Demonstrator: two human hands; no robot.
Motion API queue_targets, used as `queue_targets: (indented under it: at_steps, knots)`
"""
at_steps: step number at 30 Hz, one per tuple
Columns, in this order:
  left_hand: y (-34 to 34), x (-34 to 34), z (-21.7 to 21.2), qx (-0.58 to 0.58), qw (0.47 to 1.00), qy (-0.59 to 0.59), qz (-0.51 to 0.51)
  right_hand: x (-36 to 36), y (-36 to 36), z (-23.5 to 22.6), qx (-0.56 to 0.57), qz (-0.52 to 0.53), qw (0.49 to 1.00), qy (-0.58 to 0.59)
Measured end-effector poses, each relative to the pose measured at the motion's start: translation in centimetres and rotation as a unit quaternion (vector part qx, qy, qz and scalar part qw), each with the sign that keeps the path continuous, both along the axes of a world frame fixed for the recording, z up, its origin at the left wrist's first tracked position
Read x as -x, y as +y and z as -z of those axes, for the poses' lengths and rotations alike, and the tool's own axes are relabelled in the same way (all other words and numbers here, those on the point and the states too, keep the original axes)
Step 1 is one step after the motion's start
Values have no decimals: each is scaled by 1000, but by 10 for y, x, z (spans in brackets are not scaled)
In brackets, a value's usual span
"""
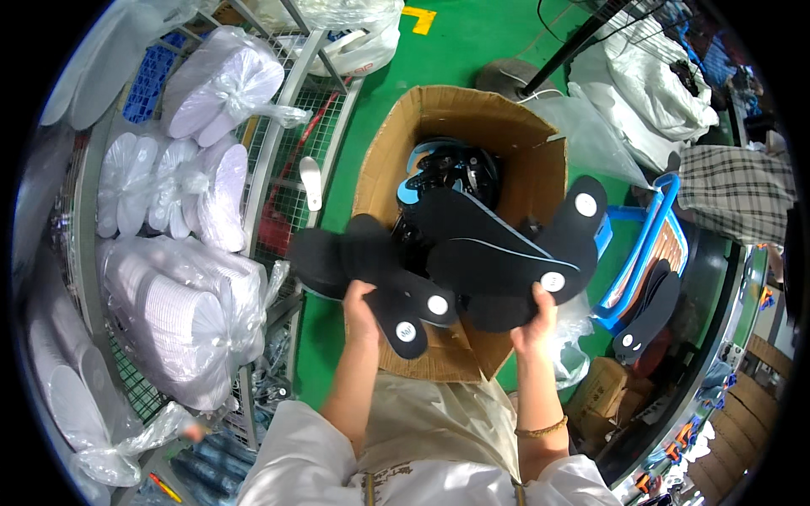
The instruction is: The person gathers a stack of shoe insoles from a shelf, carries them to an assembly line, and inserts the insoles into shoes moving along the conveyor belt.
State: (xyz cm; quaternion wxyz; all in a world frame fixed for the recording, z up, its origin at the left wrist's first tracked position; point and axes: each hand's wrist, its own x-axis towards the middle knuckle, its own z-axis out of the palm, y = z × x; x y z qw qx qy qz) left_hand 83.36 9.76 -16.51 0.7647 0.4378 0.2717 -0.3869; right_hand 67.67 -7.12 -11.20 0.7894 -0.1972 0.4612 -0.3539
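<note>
Several black insoles with round white heel labels are gripped in both hands above a cardboard box (384,169). My left hand (361,316) is closed round a fanned bunch of black insoles (371,261). In my right hand (537,325) is a second fanned bunch of black insoles (498,270), some edged in pale blue, with the thumb beside one label. Inside the box lie glossy black items (460,169) and a light-blue piece (408,192); what the black items are I cannot make out. The held insoles hide part of the box's inside.
At left a wire rack (291,101) carries plastic bags of white insoles (181,295). A blue-framed basket (629,287) stands at right, with black insoles (654,308) on it. Beyond the box are a pole's round base (502,78) and a white sack (633,93). A person's plaid garment (734,190) shows far right.
</note>
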Motion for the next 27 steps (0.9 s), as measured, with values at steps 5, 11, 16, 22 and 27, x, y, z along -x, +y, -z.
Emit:
queue_targets:
  at_steps: [5, 11, 16, 22, 27]
  knots:
    - [11, -2, 17, 4, 996, 82, -30, 22, -18, 5, -129, 75, 973, -179]
    - [-22, 50, 10, 63, 991, 115, 11, -4, 18, 19, -230, 74, 960, -140]
    - [-23, 44, 1, 205, 978, 26, 9, -4, 37, 17, -200, 9, 980, -14]
    - [-3, 34, 4, 405, 911, 82, 9, -8, 51, 10, -114, -66, 990, 54]
    - [-31, 7, -56, 249, 960, -75, 107, -1, 45, 28, -229, -32, 968, -95]
